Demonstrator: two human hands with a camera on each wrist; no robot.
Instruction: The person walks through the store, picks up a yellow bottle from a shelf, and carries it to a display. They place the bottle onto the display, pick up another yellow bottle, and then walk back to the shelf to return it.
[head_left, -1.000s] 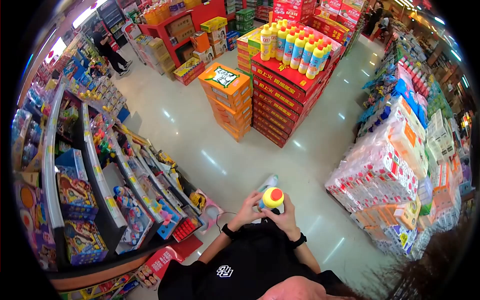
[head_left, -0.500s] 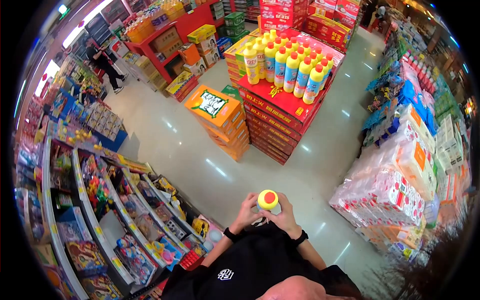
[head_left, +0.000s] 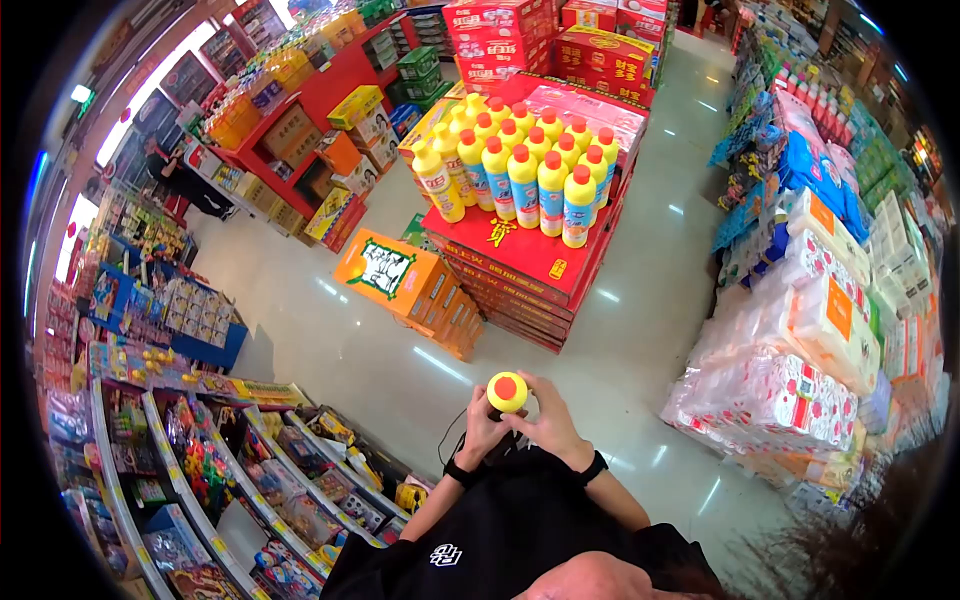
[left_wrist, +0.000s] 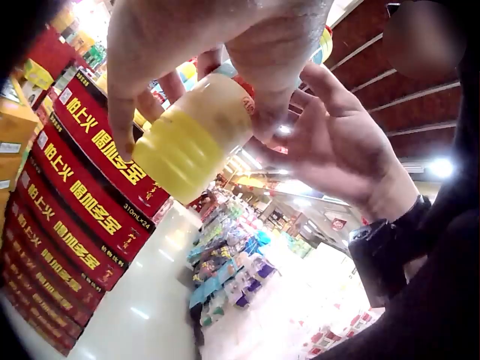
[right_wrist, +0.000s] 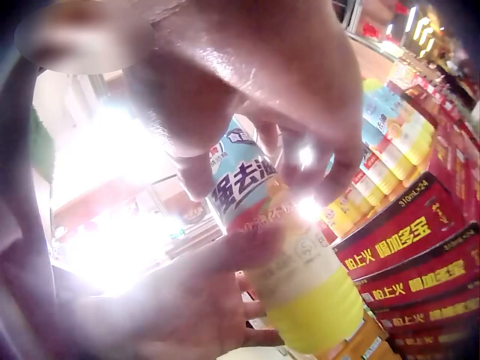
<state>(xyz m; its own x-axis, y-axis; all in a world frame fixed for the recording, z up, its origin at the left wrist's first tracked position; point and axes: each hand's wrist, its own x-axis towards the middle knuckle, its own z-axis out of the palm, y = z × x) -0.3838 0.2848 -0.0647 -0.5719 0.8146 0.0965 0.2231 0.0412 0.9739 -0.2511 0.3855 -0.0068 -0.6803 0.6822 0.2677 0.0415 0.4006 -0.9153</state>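
Observation:
Both hands hold one yellow dish soap bottle [head_left: 507, 392] with a red cap, upright in front of the chest. On its left side my left hand [head_left: 483, 428] has its fingers curled round it. My right hand [head_left: 552, 424] grips the opposite side. In the left wrist view the yellow base of the bottle [left_wrist: 180, 156] shows below the fingers. The right wrist view shows its blue label with printed characters [right_wrist: 244, 184], partly hidden by fingers. More yellow bottles with red caps [head_left: 523, 185] stand grouped on a stack of red drink cartons [head_left: 530, 262] ahead.
Orange cartons [head_left: 405, 290] stand left of the red stack. Curved shelves of toys [head_left: 215, 465] line the near left. Wrapped tissue packs [head_left: 765, 400] are piled at the right along the aisle floor [head_left: 640, 330]. A person in dark clothes [head_left: 185, 180] stands far left.
The bottle display appears nearer and further left in the head view. Both hands keep hold of the bottle, which sits slightly further left in the picture.

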